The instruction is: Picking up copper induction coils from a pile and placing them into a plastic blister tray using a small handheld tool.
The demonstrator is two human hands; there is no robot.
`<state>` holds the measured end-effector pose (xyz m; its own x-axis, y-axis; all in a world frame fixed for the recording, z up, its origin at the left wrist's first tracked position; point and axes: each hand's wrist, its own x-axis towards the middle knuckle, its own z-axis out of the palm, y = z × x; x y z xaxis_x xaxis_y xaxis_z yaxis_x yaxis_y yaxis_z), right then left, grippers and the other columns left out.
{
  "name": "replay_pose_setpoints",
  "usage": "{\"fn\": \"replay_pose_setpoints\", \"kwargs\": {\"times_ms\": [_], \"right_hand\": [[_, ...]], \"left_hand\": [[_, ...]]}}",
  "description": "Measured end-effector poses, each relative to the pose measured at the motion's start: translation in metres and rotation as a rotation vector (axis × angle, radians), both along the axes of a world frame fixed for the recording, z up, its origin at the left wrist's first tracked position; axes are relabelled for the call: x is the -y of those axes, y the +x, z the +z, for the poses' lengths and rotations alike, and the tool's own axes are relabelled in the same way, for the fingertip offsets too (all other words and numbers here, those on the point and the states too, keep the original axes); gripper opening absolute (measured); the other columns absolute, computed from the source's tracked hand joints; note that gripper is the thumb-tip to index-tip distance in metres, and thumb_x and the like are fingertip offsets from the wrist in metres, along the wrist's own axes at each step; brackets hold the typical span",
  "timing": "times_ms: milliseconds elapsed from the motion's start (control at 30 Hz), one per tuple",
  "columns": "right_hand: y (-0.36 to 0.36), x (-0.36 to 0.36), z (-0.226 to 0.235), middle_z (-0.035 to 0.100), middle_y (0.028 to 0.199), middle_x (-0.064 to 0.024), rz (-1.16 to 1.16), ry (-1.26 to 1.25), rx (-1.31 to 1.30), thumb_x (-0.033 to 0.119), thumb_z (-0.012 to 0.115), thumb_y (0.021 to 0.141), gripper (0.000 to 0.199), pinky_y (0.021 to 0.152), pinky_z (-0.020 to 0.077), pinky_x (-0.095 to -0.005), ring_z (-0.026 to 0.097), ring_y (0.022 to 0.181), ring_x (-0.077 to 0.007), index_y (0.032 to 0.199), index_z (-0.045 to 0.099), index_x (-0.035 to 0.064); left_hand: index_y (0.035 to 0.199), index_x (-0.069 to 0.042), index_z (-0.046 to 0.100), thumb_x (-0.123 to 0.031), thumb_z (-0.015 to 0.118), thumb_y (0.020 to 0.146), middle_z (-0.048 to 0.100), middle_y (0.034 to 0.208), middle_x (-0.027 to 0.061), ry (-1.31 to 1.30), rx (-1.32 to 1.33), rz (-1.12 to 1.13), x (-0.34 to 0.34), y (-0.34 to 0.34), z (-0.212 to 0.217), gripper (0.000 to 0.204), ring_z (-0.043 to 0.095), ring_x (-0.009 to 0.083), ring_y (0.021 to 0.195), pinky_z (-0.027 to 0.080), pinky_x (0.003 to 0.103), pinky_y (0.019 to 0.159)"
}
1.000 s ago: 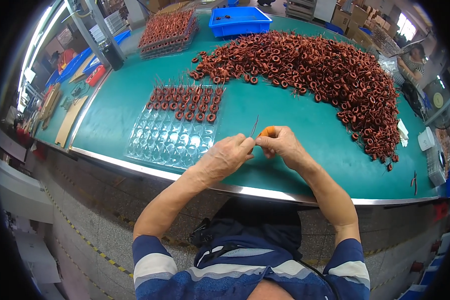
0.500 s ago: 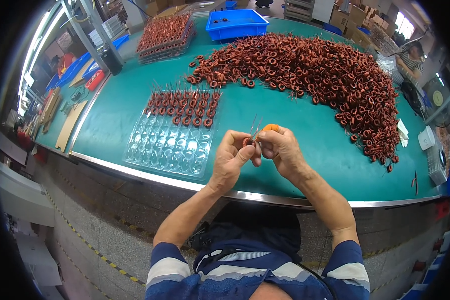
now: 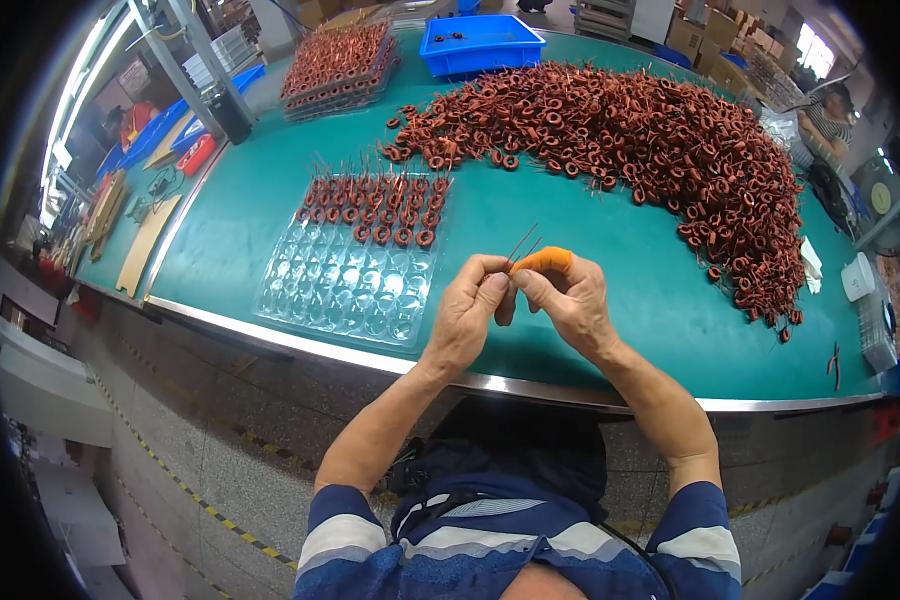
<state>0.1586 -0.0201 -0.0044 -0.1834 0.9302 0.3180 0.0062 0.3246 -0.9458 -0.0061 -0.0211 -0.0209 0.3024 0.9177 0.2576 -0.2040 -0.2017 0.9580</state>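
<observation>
Presently both hands meet above the near edge of the green surface (image 3: 270,210). The left hand (image 3: 467,315) is pinched shut, thumb against fingers, on a small copper-wound coil whose two thin wire leads (image 3: 523,243) stick up and away from the fingertips. The right hand (image 3: 567,300) is closed on the same coil from the other side; its forefinger wears an orange finger cot (image 3: 543,260). The coil body itself is mostly hidden between the fingers.

Progress, as judged from the layout: the clear blister tray (image 3: 355,270) just left of the hands has its far rows filled with coils (image 3: 375,205), while the nearer rows, the larger share of the pockets, stand unfilled. A large heap of loose coils (image 3: 650,150) curves across the far and right part of the surface, so the bulk of the stock appears not yet trayed. A stack of filled trays (image 3: 338,65) sits at the far left, which suggests completed lots.

Further back lies a blue plastic bin (image 3: 480,42). Small pliers (image 3: 833,362) rest near the right edge. The surface has a metal front rim; the floor below carries yellow-black hazard tape (image 3: 170,475). Another person (image 3: 825,115) works at the far right, amid cartons and workshop clutter.
</observation>
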Motion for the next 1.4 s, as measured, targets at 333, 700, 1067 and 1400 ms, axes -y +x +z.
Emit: {"fn": "replay_pose_setpoints", "kwargs": {"times_ms": [333, 700, 1067, 1400], "right_hand": [[-0.007, 0.006, 0.000, 0.065, 0.069, -0.0029, -0.111, 0.048, 0.046, 0.014, 0.067, 0.090, 0.016, 0.056, 0.0472, -0.0218, 0.059, 0.061, -0.0073, 0.091, 0.066, -0.0021], [-0.001, -0.007, -0.003, 0.058, 0.067, -0.0002, -0.089, -0.122, -0.189, 0.025, 0.064, 0.094, 0.026, 0.054, 0.0432, -0.0214, 0.052, 0.059, -0.0066, 0.093, 0.067, -0.0007], [0.003, -0.006, -0.008, 0.057, 0.072, -0.0003, -0.210, -0.023, -0.065, 0.027, 0.069, 0.090, 0.032, 0.053, 0.0421, -0.0212, 0.052, 0.058, -0.0066, 0.104, 0.062, -0.0007], [-0.004, 0.000, -0.010, 0.063, 0.074, -0.0041, -0.276, 0.380, 0.182, 0.012, 0.079, 0.079, 0.043, 0.057, 0.0490, -0.0223, 0.062, 0.062, -0.0105, 0.113, 0.056, 0.0022]], "left_hand": [[0.104, -0.002, 0.054, -0.020, 0.045, 0.102, 0.051, 0.068, 0.0010, -0.031, 0.105, 0.129, 0.004, 0.017, -0.011, 0.020, 0.048, 0.0078, 0.060, 0.040, 0.023, 0.054], [0.105, -0.001, 0.055, -0.022, 0.046, 0.101, 0.049, 0.069, 0.0031, -0.170, 0.281, 0.041, 0.008, 0.019, -0.006, 0.023, 0.046, 0.0108, 0.059, 0.039, 0.024, 0.054], [0.123, -0.005, 0.036, -0.017, 0.050, 0.100, 0.051, 0.079, 0.0054, -0.165, 0.253, 0.028, 0.013, 0.007, -0.005, 0.030, 0.050, 0.0130, 0.064, 0.042, 0.026, 0.058], [0.114, -0.004, 0.037, -0.014, 0.050, 0.100, 0.050, 0.079, 0.0036, -0.028, 0.079, -0.016, 0.009, 0.003, -0.011, 0.022, 0.051, 0.0102, 0.065, 0.044, 0.024, 0.059]]}}
